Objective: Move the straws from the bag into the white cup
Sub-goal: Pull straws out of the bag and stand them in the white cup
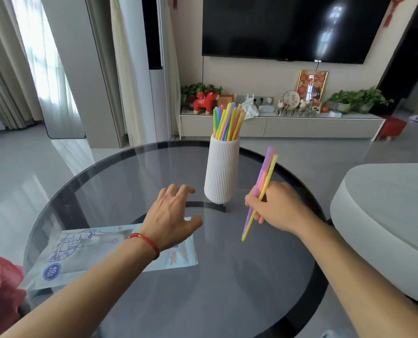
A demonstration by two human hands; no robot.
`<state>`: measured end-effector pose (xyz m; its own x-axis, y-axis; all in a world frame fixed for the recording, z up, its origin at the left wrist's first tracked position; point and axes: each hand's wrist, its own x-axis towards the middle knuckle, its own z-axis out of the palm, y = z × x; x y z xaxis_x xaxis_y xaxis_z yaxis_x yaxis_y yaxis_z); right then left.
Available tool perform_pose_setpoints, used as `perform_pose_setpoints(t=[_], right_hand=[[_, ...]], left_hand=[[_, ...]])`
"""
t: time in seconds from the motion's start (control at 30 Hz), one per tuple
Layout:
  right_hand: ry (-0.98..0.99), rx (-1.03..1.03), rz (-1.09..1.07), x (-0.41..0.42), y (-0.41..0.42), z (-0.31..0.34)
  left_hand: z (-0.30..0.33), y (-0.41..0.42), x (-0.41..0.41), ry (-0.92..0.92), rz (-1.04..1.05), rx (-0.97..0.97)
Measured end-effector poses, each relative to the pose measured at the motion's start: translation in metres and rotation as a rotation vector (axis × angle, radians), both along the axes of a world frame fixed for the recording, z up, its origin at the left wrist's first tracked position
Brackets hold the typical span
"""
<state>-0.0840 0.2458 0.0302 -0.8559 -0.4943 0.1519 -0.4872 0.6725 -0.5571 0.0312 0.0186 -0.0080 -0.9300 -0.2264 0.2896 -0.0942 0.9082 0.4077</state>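
From the head view, your right hand (277, 203) pinches a few straws (260, 191), purple and yellow, tilted, above the tabletop (227, 276) near its right edge and just right of the white cup (221, 170). The cup stands upright toward the far edge, with a bunch of coloured straws (227, 120) sticking out of it. Your left hand (171, 215) hovers with fingers spread and holding nothing, over the end of the bag (81, 252), which lies flat by the left edge.

Bare glass table (227, 276) lies open between bag (120, 250) and white cup (222, 172).
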Motion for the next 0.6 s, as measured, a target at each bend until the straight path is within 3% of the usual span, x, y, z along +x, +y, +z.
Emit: perform_pose_setpoints(t=[0.07, 0.13, 0.2, 0.33, 0.4, 0.53, 0.6], right_hand=[[-0.056, 0.095, 0.022, -0.001, -0.012, 0.001], [-0.034, 0.052, 0.019, -0.01, -0.016, 0.007], [0.015, -0.141, -0.025, -0.022, -0.016, 0.024], [0.087, -0.716, -0.123, -0.052, -0.022, 0.07], [0.108, -0.833, -0.14, -0.065, -0.03, 0.089], [0.156, -0.77, -0.094, -0.081, -0.049, 0.107], [0.187, -0.707, -0.071, -0.086, -0.057, 0.112]], left_hand=[[0.007, 0.003, -0.012, 0.023, -0.017, 0.119], [0.02, 0.007, -0.032, 0.04, -0.029, 0.228], [0.034, 0.009, -0.056, 0.064, -0.015, 0.312], [0.071, 0.006, -0.105, 0.058, 0.02, 0.37], [0.085, 0.004, -0.123, 0.011, 0.034, 0.389], [0.09, 0.011, -0.145, 0.057, -0.024, 0.616], [0.087, 0.015, -0.152, 0.125, -0.007, 0.637]])
